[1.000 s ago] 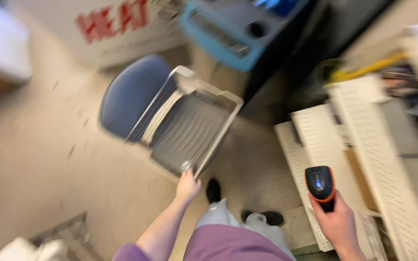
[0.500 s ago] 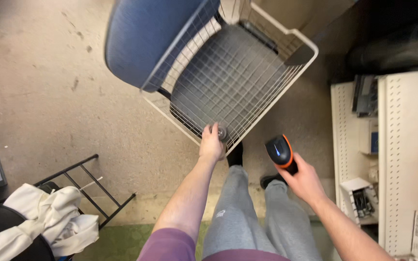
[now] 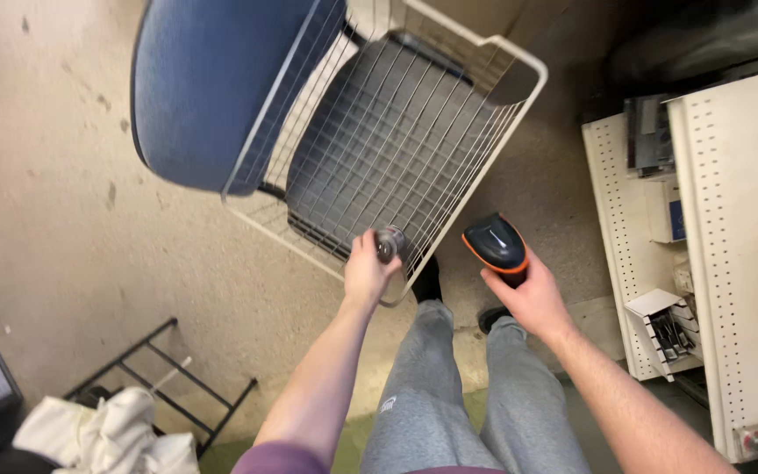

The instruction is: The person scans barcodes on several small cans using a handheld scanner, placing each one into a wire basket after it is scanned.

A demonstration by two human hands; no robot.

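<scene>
- Since half a second ago, both hands sit much as they did; the view has closed in, so the wire basket and chair fill more of the upper frame, and the scanner tilts a little more toward 11 o'clock.
- Left hand (image 3: 368,274) is curled around a small round, clear-looking object (image 3: 389,243), possibly a jar or knob; blur makes its kind hard to tell. It is held at the near rim of the white wire basket (image 3: 484,158).
- Right hand (image 3: 526,297) is closed around the grip of a black and orange handheld scanner (image 3: 495,244), just beside the basket's near corner, at 3 o'clock from the left hand.
- Basket rests on a blue chair (image 3: 208,88) at 12 o'clock.
- White pegboard shelving (image 3: 721,202) stands at 3 o'clock.
- At 7 o'clock, a black metal rack (image 3: 173,377) and white cloth (image 3: 103,434) lie on the concrete floor (image 3: 63,228).
</scene>
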